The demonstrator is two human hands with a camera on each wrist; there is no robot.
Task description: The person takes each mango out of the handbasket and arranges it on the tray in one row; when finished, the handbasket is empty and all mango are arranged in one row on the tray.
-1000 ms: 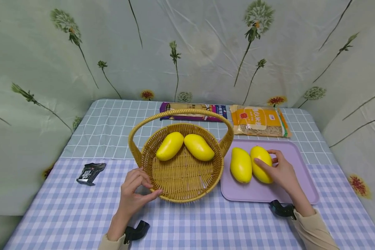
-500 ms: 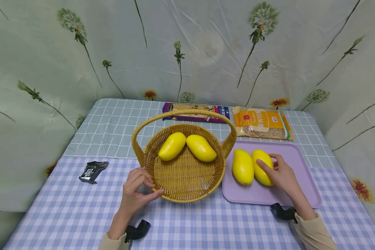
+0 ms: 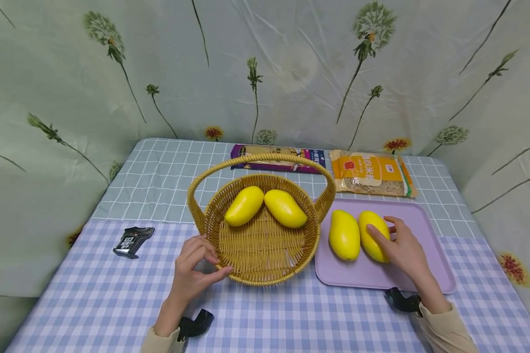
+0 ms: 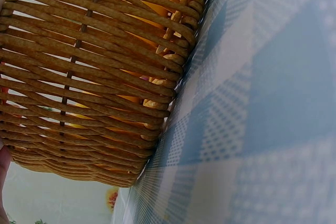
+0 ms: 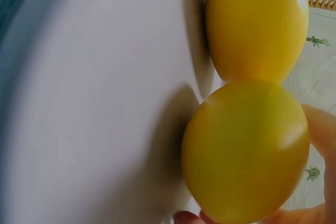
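Note:
In the head view, a wicker basket with a tall arched handle holds two yellow mangoes, a left one and a right one, by its far wall. My left hand grips the basket's near-left rim between thumb and fingers. To the right, two more mangoes lie on a lilac tray. My right hand holds the right mango, thumb across its top and fingers on its far right side. The other mango lies close beside it; in the right wrist view the two appear to touch.
Behind the basket lies a purple food packet, with an orange-labelled bag to its right. A small black wrapper is at the left on the checked tablecloth. The basket handle rises above the basket's middle.
The head view has shifted slightly, moving everything a little to the right. Both hands keep their places on the basket rim and the right mango.

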